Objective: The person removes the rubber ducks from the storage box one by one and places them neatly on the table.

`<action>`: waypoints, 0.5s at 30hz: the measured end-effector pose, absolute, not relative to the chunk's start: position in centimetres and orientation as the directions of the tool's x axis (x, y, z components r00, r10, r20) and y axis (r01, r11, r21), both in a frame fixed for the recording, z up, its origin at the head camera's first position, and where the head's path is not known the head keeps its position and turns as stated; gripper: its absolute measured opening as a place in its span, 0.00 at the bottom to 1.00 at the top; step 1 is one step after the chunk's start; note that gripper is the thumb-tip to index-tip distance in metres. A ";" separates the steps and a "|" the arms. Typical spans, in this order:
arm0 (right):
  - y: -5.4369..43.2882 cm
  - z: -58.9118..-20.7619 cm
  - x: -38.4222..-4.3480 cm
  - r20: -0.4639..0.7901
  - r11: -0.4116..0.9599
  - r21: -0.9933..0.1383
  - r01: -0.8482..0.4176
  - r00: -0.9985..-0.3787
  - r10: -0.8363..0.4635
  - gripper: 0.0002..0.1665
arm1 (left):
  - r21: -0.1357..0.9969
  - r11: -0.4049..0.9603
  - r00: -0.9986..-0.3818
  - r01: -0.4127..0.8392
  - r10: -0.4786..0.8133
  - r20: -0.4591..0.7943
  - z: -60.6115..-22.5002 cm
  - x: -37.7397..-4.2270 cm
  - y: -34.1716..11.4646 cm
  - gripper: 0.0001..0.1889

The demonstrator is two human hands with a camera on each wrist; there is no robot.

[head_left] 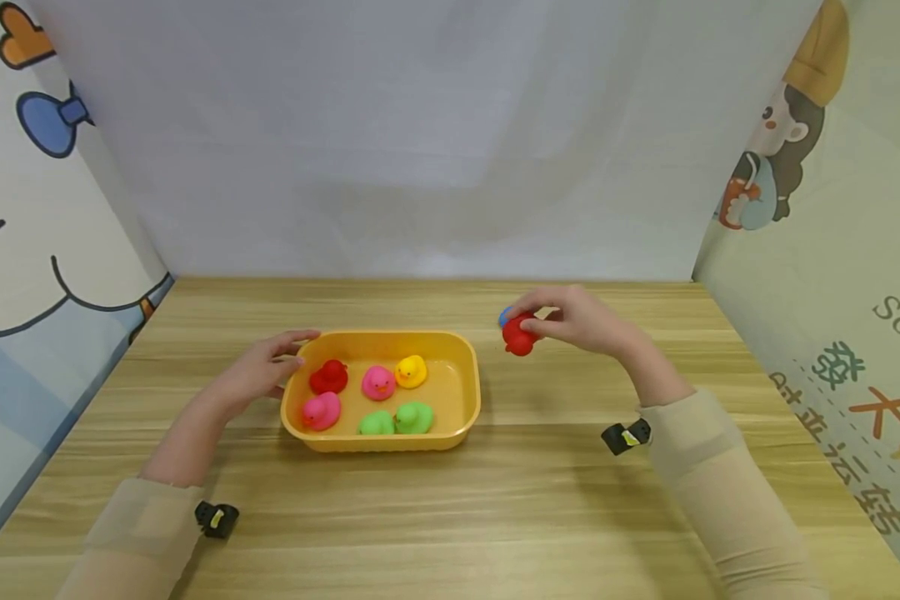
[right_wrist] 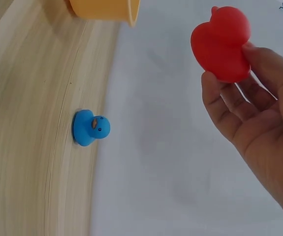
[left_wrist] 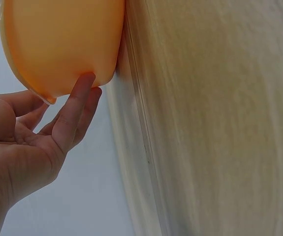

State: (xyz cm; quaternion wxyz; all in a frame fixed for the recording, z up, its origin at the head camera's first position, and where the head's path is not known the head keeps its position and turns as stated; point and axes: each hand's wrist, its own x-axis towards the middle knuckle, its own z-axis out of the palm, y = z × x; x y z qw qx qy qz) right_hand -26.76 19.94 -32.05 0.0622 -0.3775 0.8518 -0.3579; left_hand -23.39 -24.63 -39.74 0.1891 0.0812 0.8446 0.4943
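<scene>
My right hand (head_left: 581,319) pinches a red rubber duck (right_wrist: 221,44) between thumb and fingers, raised above the table to the right of an orange-yellow plastic tub (head_left: 474,392). On the table, partly hidden behind that duck in the head view, sits a blue rubber duck (right_wrist: 86,129). My left hand (head_left: 258,371) is at the tub's left end, its fingers touching the outer wall, as the left wrist view shows. Inside the tub are another red duck (head_left: 329,377), two pink ducks (head_left: 378,382), a yellow duck (head_left: 411,372) and two green ducks (head_left: 415,417).
The wood-grain table (head_left: 420,525) extends around the tub. A pale cloth backdrop (head_left: 420,167) rises behind its far edge, with printed cartoon panels on both sides. Both wrists carry a small black device (head_left: 217,519).
</scene>
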 end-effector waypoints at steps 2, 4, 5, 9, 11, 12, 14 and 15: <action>20.4 -32.1 -26.9 0.174 0.461 -0.652 -0.602 -0.711 -0.682 0.14 | 0.866 0.497 -0.915 -0.048 0.325 -0.238 -39.8 -23.4 -24.6 0.26; 20.8 -32.2 -27.0 0.178 0.466 -0.651 -0.599 -0.718 -0.673 0.14 | 0.867 0.496 -0.915 -0.049 0.326 -0.238 -39.8 -23.4 -24.6 0.26; 21.1 -32.2 -27.1 0.178 0.469 -0.652 -0.596 -0.721 -0.669 0.14 | 0.867 0.495 -0.915 -0.049 0.325 -0.237 -39.8 -23.4 -24.6 0.26; 21.9 -32.4 -27.4 0.162 0.491 -0.658 -0.570 -0.745 -0.648 0.16 | 0.866 0.497 -0.917 -0.049 0.322 -0.236 -39.8 -23.4 -24.6 0.26; 22.4 -32.6 -27.6 0.155 0.502 -0.657 -0.562 -0.753 -0.640 0.17 | 0.865 0.499 -0.918 -0.048 0.319 -0.235 -39.8 -23.4 -24.6 0.26; 22.6 -32.7 -27.7 0.153 0.506 -0.658 -0.558 -0.757 -0.635 0.17 | 0.865 0.499 -0.918 -0.048 0.319 -0.235 -39.8 -23.4 -24.6 0.26; 23.0 -32.8 -27.9 0.157 0.508 -0.660 -0.554 -0.762 -0.628 0.17 | 0.866 0.498 -0.918 -0.045 0.322 -0.233 -39.8 -23.5 -24.6 0.26; 23.2 -32.9 -28.0 0.159 0.508 -0.662 -0.551 -0.766 -0.623 0.17 | 0.867 0.497 -0.917 -0.043 0.324 -0.231 -39.8 -23.5 -24.6 0.26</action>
